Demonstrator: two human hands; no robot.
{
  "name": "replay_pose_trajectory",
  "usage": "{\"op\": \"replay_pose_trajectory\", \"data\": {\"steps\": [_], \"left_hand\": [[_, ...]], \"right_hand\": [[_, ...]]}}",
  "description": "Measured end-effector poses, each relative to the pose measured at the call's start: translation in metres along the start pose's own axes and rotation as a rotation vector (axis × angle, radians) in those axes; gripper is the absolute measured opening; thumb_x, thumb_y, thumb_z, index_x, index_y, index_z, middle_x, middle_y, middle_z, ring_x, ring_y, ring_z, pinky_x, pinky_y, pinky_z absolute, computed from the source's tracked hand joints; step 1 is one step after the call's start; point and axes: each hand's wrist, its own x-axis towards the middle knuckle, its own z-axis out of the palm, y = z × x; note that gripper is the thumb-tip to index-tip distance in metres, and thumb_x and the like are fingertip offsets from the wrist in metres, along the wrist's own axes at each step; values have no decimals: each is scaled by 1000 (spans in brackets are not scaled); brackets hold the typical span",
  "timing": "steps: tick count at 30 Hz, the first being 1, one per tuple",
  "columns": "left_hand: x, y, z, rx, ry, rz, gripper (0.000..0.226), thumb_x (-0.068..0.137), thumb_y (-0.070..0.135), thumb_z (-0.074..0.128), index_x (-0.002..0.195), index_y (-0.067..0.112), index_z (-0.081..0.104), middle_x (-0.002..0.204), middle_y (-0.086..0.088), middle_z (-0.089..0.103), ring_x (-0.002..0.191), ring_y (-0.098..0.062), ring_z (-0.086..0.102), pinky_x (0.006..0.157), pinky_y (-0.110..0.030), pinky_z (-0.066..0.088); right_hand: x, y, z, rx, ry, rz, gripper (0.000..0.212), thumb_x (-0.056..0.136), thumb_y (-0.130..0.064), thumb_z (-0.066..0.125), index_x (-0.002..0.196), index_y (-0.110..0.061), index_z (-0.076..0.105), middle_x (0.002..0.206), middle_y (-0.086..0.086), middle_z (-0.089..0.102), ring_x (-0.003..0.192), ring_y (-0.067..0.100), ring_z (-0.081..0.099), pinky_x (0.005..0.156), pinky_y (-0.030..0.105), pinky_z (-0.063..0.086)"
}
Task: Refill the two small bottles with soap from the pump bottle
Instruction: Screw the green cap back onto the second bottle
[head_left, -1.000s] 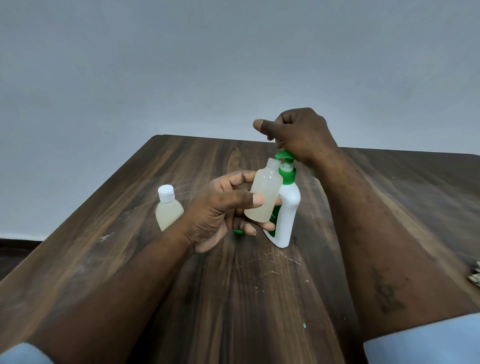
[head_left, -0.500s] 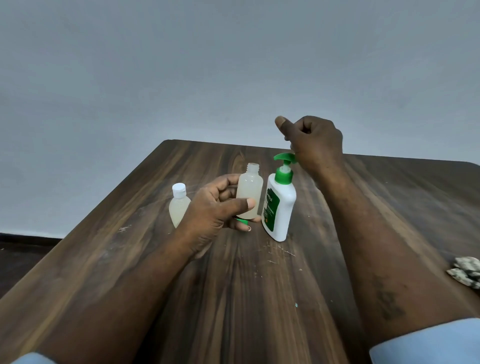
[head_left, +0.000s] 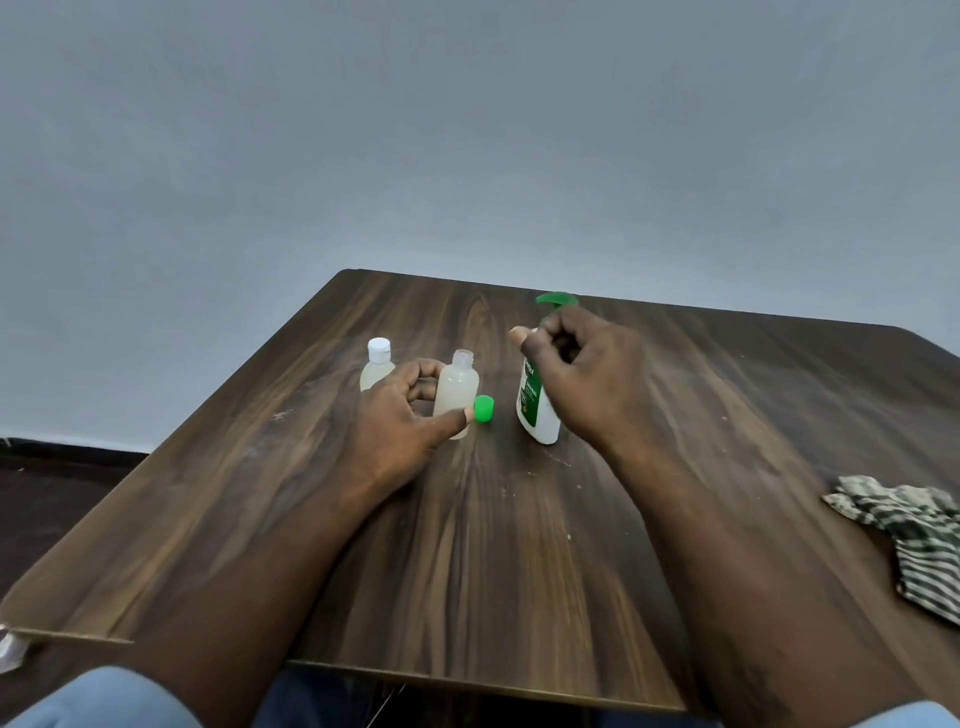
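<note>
Left hand (head_left: 400, 415) grips the uncapped small bottle (head_left: 456, 395), which stands upright on the table (head_left: 467, 545) and looks nearly full. The green cap (head_left: 483, 408) lies just beside it. Right hand (head_left: 582, 379) is curled in front of the pump bottle (head_left: 535, 410), holding nothing. The white-capped bottle (head_left: 377, 364) also holds soap. Probably only capping is left.

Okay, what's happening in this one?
A person is refilling small bottles at a wooden table. The left hand grips the open small bottle, standing upright, a green cap lying beside it. The right hand hovers curled in front of the pump bottle, holding nothing. The second small bottle stands capped behind.
</note>
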Motion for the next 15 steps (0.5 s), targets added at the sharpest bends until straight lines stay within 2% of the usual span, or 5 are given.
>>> {"op": "replay_pose_trajectory", "data": {"steps": [2, 5, 8, 11, 15], "left_hand": [[-4, -4, 0, 5, -3, -26, 41, 72, 15, 86, 106, 27, 65, 92, 4, 76, 72, -11, 72, 55, -27, 54], [-8, -12, -1, 37, 2, -47, 38, 70, 15, 84, 99, 29, 63, 89, 5, 76, 66, -20, 74, 56, -38, 59], [-9, -12, -2, 74, 19, -55, 36, 74, 5, 81, 99, 23, 62, 87, 4, 76, 57, -21, 73, 54, -33, 56], [-9, -14, -1, 150, 20, -47, 39, 73, 10, 81, 102, 25, 61, 90, 6, 75, 58, -16, 73, 59, -36, 60], [-6, -24, 0, 270, 11, -40, 50, 60, 35, 75, 106, 40, 56, 95, 13, 73, 71, -9, 72, 70, -43, 61]], "right_hand": [[-10, -1, 7, -13, -41, -10, 32, 90, -45, 76, 71, -24, 61, 62, -9, 62, 58, 6, 55, 57, 29, 45], [-22, 0, 16, -63, -105, -13, 31, 91, -43, 77, 72, -24, 60, 60, -10, 59, 60, 5, 54, 54, 17, 36], [-31, 0, 24, -144, -153, -16, 26, 91, -42, 76, 77, -24, 65, 65, -14, 58, 66, 2, 56, 55, 12, 36], [-35, 0, 33, -230, -207, -18, 14, 93, -40, 74, 92, -27, 70, 82, -17, 64, 74, 4, 58, 57, 11, 32], [-32, 5, 50, -365, -349, -40, 30, 97, -32, 66, 125, -21, 69, 122, -1, 72, 108, 23, 66, 84, 34, 50]]}}
